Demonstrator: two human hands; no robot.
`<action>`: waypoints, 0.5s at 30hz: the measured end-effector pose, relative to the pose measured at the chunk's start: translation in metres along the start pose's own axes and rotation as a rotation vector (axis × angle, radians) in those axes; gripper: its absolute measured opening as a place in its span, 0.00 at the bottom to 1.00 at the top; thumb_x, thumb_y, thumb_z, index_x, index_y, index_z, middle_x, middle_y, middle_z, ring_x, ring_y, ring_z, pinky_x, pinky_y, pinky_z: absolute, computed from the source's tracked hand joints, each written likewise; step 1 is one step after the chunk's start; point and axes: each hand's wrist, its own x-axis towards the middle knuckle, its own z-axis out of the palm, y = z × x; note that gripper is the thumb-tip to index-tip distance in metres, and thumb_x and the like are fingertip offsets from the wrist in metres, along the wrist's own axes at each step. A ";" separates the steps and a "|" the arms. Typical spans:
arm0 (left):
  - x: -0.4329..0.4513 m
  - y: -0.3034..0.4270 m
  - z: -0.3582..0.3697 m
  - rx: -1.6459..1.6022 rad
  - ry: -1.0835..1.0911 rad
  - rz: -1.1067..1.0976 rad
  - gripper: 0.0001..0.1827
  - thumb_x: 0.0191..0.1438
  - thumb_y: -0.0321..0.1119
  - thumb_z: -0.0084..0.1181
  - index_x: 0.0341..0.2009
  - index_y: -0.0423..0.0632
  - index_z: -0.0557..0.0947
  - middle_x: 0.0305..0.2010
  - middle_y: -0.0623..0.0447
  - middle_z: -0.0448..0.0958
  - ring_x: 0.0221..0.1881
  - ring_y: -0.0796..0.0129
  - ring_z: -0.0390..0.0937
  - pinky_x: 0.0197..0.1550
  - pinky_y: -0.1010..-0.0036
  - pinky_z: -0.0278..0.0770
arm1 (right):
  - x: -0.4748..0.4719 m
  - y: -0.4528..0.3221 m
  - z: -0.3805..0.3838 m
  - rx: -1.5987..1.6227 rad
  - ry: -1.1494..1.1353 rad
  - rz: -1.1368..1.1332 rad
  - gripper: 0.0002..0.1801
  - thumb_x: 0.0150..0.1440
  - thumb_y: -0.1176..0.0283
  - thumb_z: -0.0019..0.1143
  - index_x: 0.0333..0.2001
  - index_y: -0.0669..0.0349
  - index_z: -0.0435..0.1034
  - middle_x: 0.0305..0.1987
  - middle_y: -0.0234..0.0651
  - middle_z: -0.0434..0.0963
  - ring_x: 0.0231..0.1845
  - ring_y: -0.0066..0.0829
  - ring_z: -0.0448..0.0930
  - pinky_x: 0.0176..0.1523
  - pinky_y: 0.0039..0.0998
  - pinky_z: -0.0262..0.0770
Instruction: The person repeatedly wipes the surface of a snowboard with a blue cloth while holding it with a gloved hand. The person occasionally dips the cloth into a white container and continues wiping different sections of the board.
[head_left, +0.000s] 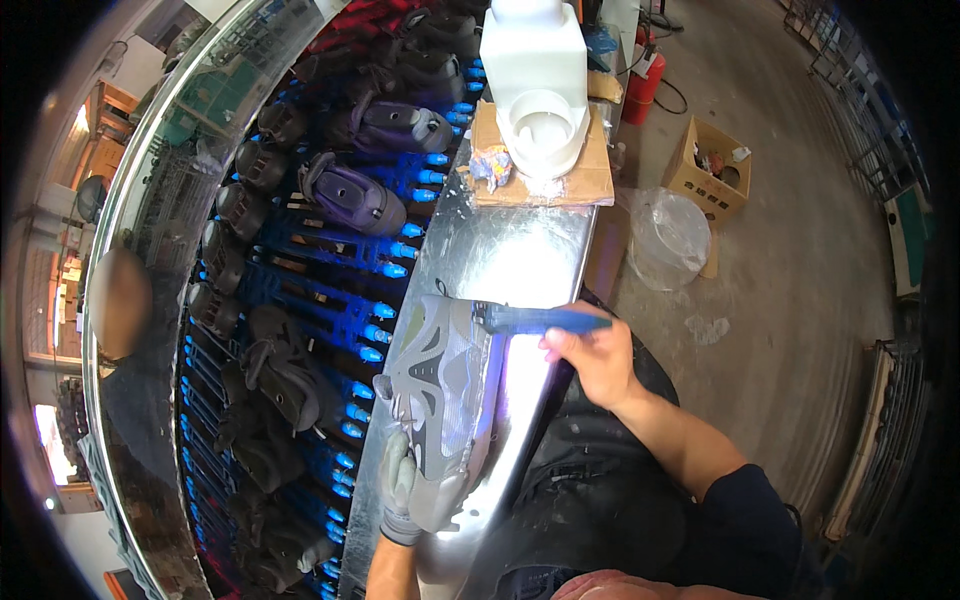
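Note:
A grey athletic shoe upper lies on its side over the metal ledge, its heel away from me and its toe towards me. My left hand, in a light grey glove, grips it near the toe and laces. My bare right hand holds a brush by its blue handle. The brush's dark tip touches the lower edge of the shoe near the heel. Farther along the ledge, a white plastic jug with a round opening stands on cardboard. White residue marks the cardboard.
On my left, a conveyor with blue-capped rollers carries several dark shoes. A person appears beyond its metal frame. To the right are a fire extinguisher, a cardboard box and a clear plastic bag. A stained rag sits beside the jug.

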 end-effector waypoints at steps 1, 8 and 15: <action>-0.005 -0.004 0.002 0.013 -0.018 0.005 0.27 0.54 0.41 0.73 0.45 0.28 0.80 0.50 0.27 0.80 0.50 0.33 0.83 0.54 0.51 0.86 | -0.003 -0.003 0.001 -0.051 -0.017 -0.154 0.10 0.66 0.75 0.67 0.47 0.71 0.79 0.41 0.42 0.85 0.39 0.28 0.85 0.44 0.29 0.82; -0.033 -0.009 0.005 -0.439 -0.201 -0.510 0.29 0.56 0.32 0.45 0.61 0.32 0.79 0.58 0.34 0.81 0.58 0.41 0.80 0.65 0.56 0.75 | 0.020 -0.051 -0.021 -0.416 -0.176 -0.435 0.10 0.60 0.82 0.68 0.46 0.72 0.81 0.44 0.45 0.85 0.39 0.32 0.85 0.43 0.29 0.81; -0.027 -0.011 -0.002 -0.757 -0.253 -0.632 0.33 0.50 0.29 0.48 0.62 0.33 0.80 0.59 0.34 0.81 0.59 0.41 0.79 0.65 0.56 0.73 | 0.064 -0.090 -0.035 -0.383 -0.505 -0.215 0.10 0.62 0.81 0.65 0.47 0.71 0.80 0.39 0.36 0.84 0.37 0.23 0.83 0.40 0.28 0.79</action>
